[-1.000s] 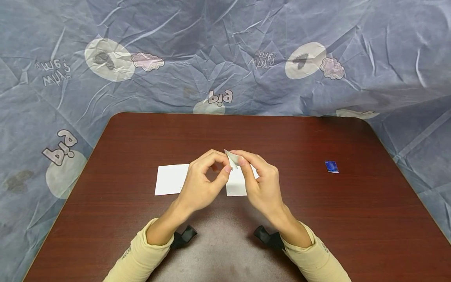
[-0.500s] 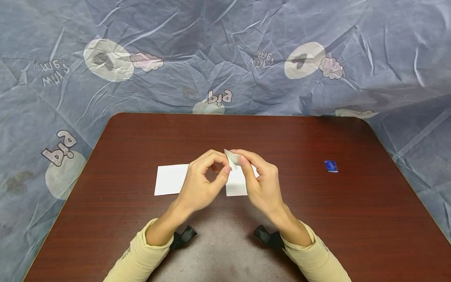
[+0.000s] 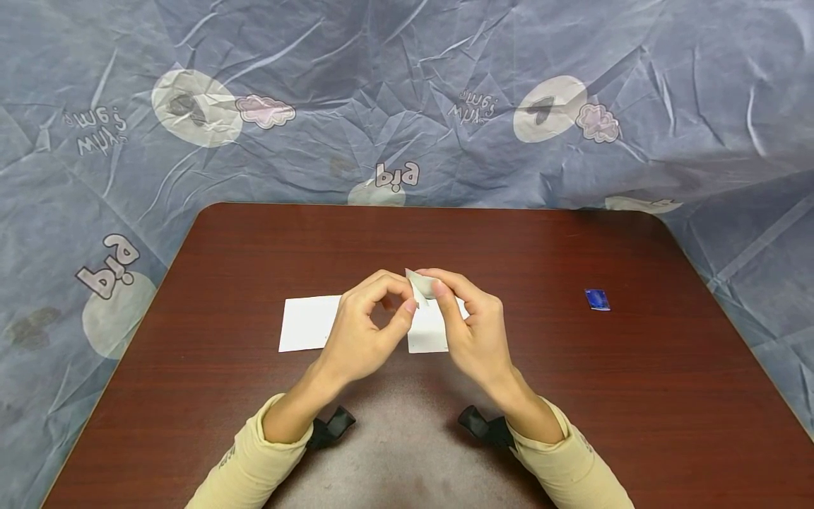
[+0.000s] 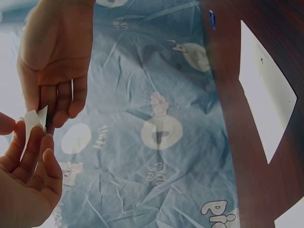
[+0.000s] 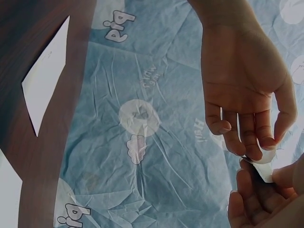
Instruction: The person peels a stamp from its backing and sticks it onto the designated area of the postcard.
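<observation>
My left hand [image 3: 365,326] and right hand [image 3: 475,326] meet at the middle of the head view, raised over the table. Between their fingertips is a small bent pale sheet [image 3: 423,285], grey-white with a pointed upper corner. The left thumb and index finger pinch its left edge, while the right thumb and index finger grip its right part. In the left wrist view the sheet [image 4: 34,122] looks white with a raised flap. Seen from the right wrist, the sheet [image 5: 264,170] curves between both hands' fingertips. I cannot tell its exact kind.
Below the hands lie two white cards, the left card [image 3: 309,325] and the right card [image 3: 427,332], both partly covered by the hands. A small blue packet [image 3: 597,300] lies at the right of the brown table [image 3: 509,240]. Behind hangs a wrinkled blue cloth [image 3: 394,85].
My right thumb has shifted slightly to the right on the pale sheet, and a little more of the sheet's face shows. The rest stays in place.
</observation>
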A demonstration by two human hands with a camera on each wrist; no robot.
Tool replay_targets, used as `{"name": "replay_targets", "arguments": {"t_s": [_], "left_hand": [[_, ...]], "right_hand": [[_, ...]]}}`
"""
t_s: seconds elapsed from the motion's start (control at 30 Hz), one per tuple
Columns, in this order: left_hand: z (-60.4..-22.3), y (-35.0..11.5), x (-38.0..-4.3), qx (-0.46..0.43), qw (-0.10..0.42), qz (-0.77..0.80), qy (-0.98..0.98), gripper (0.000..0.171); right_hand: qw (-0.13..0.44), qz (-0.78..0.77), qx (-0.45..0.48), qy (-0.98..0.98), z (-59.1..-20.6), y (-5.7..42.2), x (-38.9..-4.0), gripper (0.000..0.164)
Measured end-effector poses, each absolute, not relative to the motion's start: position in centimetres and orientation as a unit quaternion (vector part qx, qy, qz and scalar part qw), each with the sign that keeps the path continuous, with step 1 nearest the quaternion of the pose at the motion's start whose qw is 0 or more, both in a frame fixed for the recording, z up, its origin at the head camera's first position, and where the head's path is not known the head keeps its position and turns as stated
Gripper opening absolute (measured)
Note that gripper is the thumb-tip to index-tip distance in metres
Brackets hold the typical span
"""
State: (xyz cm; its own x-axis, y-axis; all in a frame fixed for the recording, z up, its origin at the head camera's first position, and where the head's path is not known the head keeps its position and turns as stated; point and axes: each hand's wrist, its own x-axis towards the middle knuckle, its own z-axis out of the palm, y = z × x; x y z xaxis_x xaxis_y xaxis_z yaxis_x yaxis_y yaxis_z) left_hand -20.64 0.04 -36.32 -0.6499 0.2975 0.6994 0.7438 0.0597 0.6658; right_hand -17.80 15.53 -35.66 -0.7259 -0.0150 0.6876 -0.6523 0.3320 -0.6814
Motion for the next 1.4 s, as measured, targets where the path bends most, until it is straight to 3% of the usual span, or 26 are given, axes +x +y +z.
{"name": "replay_targets", "arguments": {"t_s": [1.4], "left_hand": [[-35.73,-0.35,-20.03,-0.390,0.160,-0.606,-0.675,0.006]], "right_hand": [[0.246,0.620,0.215,-0.714,-35.18,15.80,-17.40,0.019]]}}
